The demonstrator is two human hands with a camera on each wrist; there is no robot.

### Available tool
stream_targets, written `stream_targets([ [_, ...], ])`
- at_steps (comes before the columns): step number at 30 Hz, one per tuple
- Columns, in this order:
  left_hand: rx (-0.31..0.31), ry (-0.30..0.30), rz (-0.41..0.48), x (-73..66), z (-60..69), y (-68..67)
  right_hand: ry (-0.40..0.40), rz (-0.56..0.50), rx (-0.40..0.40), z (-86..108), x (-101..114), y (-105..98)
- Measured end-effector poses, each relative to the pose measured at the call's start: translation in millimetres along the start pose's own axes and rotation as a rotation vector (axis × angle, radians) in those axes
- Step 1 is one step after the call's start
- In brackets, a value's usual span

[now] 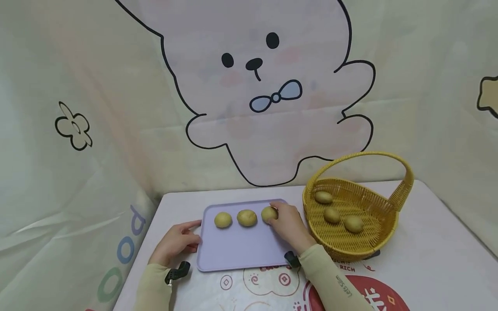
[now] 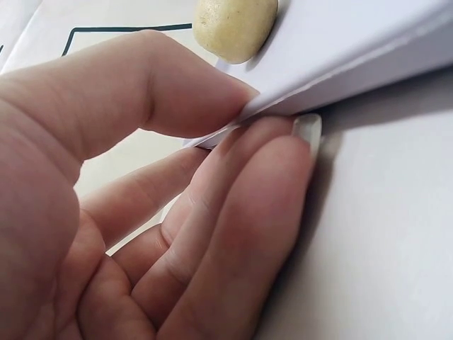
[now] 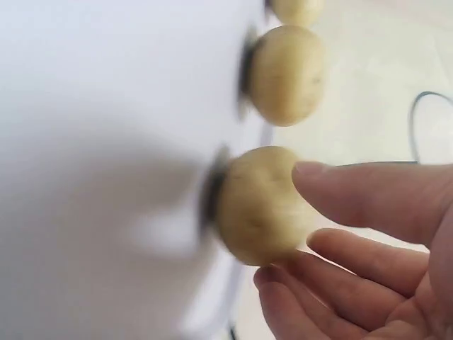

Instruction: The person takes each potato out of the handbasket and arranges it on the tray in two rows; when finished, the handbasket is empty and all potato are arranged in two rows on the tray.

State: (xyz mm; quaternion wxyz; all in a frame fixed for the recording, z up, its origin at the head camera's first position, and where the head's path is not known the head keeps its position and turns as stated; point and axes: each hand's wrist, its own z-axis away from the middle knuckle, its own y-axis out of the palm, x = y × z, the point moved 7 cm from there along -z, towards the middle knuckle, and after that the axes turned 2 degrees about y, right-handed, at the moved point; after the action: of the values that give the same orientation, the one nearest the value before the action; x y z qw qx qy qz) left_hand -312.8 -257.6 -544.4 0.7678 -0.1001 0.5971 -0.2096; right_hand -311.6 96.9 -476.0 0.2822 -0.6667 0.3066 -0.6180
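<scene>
**Right hand grasps a potato over the tray**

Head view: the grasped potato is at the tray's 2 o'clock, between thumb and fingers. A middle potato sits at 12, a left potato at 10. The left hand is at the tray's 9 o'clock edge. At 3 o'clock from the tray, the basket holds three more potatoes.

Left wrist view: that hand pinches the rim, thumb above, fingers underneath.

Right wrist view: the thumb touches the grasped potato at 2 o'clock, fingertips at 5; blur hides whether it touches the tray.
</scene>
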Motion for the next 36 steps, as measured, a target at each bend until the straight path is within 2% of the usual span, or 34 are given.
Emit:
stream_targets([
  [5, 0.005, 0.015, -0.008, -0.2, -0.7, 1.1, -0.055, 0.000, 0.040, 21.3, 12.6, -22.6],
  [10, 0.002, 0.025, -0.026, 1.8, 1.1, -3.3, -0.208, 0.028, 0.103, 55.6, 17.9, -64.5],
  [14, 0.005, 0.020, -0.015, 0.3, 0.7, -1.9, -0.294, 0.129, 0.147, 78.0, 3.0, -107.1],
  [17, 0.010, 0.017, -0.028, -0.5, 0.7, -0.6, -0.288, 0.164, 0.163, 83.2, -15.9, -137.2],
  [21, 0.010, 0.017, -0.047, 1.1, -0.9, 0.9, -0.222, 0.172, 0.174, 68.1, -45.9, -170.2],
  [25, 0.008, 0.012, -0.036, 5.9, -1.1, -2.5, -0.161, 0.182, 0.194, 34.0, -74.6, -184.5],
  [28, 0.010, 0.013, -0.032, 7.9, 0.4, -4.1, -0.109, 0.167, 0.230, 8.7, -90.8, -183.8],
  [32, 0.007, 0.017, -0.031, 5.4, 2.2, -4.6, -0.030, 0.122, 0.280, -17.7, -105.5, -172.8],
  [36, 0.011, 0.028, -0.015, -0.7, 2.6, -0.5, -0.037, 0.121, 0.291, -35.7, -115.8, -159.9],
])
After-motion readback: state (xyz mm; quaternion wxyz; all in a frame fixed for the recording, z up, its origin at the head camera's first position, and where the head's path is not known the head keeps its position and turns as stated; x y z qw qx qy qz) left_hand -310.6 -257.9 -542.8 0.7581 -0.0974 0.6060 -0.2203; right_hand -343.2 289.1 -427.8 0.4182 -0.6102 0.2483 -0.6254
